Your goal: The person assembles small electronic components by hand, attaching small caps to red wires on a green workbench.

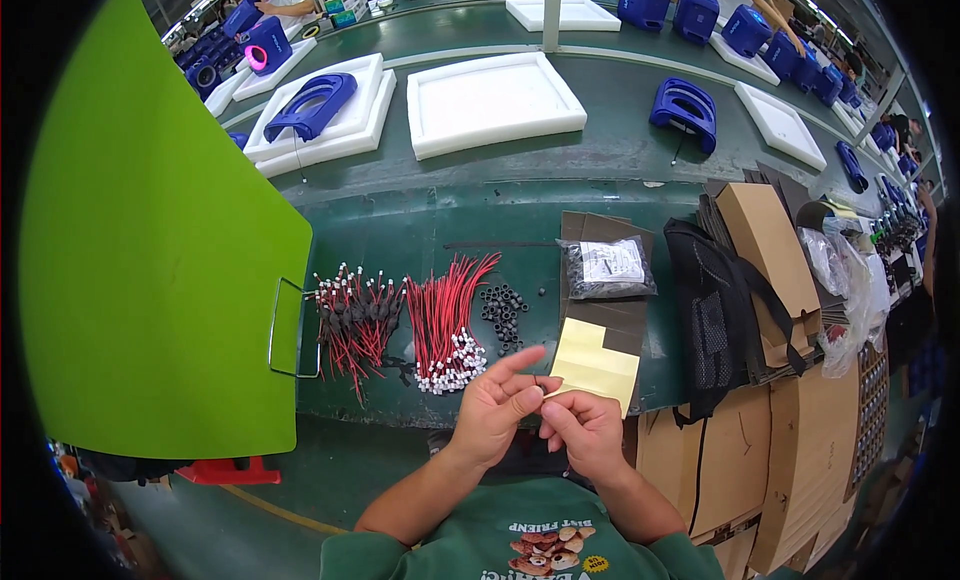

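My left hand (490,412) and my right hand (588,435) meet in front of me at the near edge of the green table. Each is closed in a pinch, the fingertips almost touching, while one left finger sticks out. Something thin and dark shows at the left fingertips; it is too small to name. Just beyond lies a yellow sheet of paper (597,368) on dark cardboard. To the left are a bundle of red wires with white connectors (447,320) and a second bundle with dark sleeves (358,315). Small black rings (503,315) lie in a loose pile between wires and paper.
A bag of black parts (606,267) rests on the cardboard. At right are a black mesh bag (708,310) and cardboard boxes (765,250). A lime-green panel (160,250) stands left. Behind, a bench carries white foam trays (495,102) and blue housings (685,112); people work beyond.
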Demonstrator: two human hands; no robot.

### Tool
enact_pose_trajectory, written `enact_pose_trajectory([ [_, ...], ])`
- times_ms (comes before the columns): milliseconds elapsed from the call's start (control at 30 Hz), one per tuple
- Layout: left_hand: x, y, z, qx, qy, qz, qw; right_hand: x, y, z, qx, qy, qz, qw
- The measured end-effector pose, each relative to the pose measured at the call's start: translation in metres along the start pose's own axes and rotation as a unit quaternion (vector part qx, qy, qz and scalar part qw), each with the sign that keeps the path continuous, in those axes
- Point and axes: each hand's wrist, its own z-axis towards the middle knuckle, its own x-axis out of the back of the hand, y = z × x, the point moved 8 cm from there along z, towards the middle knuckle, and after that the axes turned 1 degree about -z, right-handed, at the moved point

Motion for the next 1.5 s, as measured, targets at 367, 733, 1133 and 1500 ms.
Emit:
enact_pose_trajectory([
  [367,0.021,0.007,0.005,-0.066,0.015,-0.078,0.995,-0.008,0.013,-0.005,-0.056,-0.057,0.025,0.996],
  [733,0.008,0.008,-0.002,0.053,-0.053,0.043,0.996,0.009,-0.011,0.007,0.079,-0.002,0.049,0.996],
  [1133,0.002,-0.008,-0.013,0.157,-0.060,0.102,0.980,0.023,-0.020,0.023,0.059,0.040,0.120,0.990],
  [1500,0.017,-0.010,-0.016,0.124,-0.014,-0.061,0.990,0.001,-0.057,0.007,0.175,-0.132,-0.154,0.964],
])
